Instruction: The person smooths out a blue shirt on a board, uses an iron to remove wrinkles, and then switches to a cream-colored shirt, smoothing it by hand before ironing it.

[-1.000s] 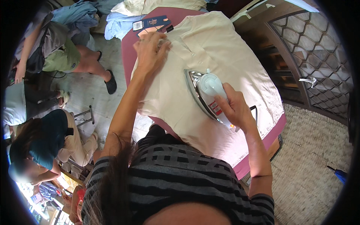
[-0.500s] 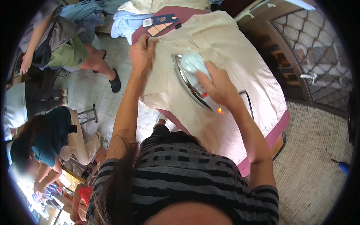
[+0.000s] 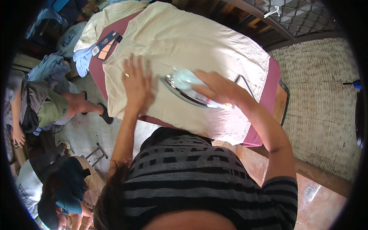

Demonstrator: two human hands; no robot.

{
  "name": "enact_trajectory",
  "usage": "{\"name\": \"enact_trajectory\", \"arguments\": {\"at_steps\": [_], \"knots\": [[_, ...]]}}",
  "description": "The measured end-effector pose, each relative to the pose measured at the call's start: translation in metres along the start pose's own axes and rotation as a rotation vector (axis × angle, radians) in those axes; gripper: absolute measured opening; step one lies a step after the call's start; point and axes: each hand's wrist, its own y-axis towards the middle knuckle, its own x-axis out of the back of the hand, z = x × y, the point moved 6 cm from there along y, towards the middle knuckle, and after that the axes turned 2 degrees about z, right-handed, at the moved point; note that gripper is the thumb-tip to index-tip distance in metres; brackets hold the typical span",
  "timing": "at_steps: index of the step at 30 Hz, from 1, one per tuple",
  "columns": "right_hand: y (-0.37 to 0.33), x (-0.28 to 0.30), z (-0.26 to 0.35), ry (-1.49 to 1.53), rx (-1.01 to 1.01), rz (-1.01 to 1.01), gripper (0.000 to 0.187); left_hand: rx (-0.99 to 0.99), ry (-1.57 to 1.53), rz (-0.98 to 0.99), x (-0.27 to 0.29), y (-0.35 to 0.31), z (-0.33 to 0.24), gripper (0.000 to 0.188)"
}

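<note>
A cream garment (image 3: 184, 42) with a few buttons lies spread over a maroon-covered ironing board (image 3: 274, 73). My right hand (image 3: 214, 86) grips a pale blue iron (image 3: 183, 79) by its handle. The iron's metal sole rests on or just above the cloth, its tip pointing toward my left hand; I cannot tell if it touches. My left hand (image 3: 136, 78), slightly blurred, lies flat on the garment with fingers spread, a ring on one finger. Beyond it, dark and peach tags (image 3: 105, 45) lie at the garment's far left edge.
Piled blue clothes (image 3: 48, 71) and a cream cloth (image 3: 109, 19) lie at the far left. A standing person (image 3: 50, 103) and a bent-over person (image 3: 69, 184) are at left, near a folding stand (image 3: 96, 153). A metal lattice door (image 3: 299, 15) stands far right.
My left hand has let go of the garment's edge and now lies flat on it. The iron has shifted, still in my right hand. The whole view has turned.
</note>
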Motion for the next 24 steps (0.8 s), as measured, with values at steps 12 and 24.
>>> {"name": "enact_trajectory", "arguments": {"at_steps": [12, 24], "knots": [[-0.121, 0.022, -0.073, 0.306, -0.415, -0.53, 0.018, -0.073, 0.145, -0.167, 0.007, 0.099, 0.009, 0.052], [0.018, 0.103, -0.087, -0.051, -0.258, -0.198, 0.029, 0.2, -0.217, -0.096, -0.024, 0.231, 0.115, 0.028]]}}
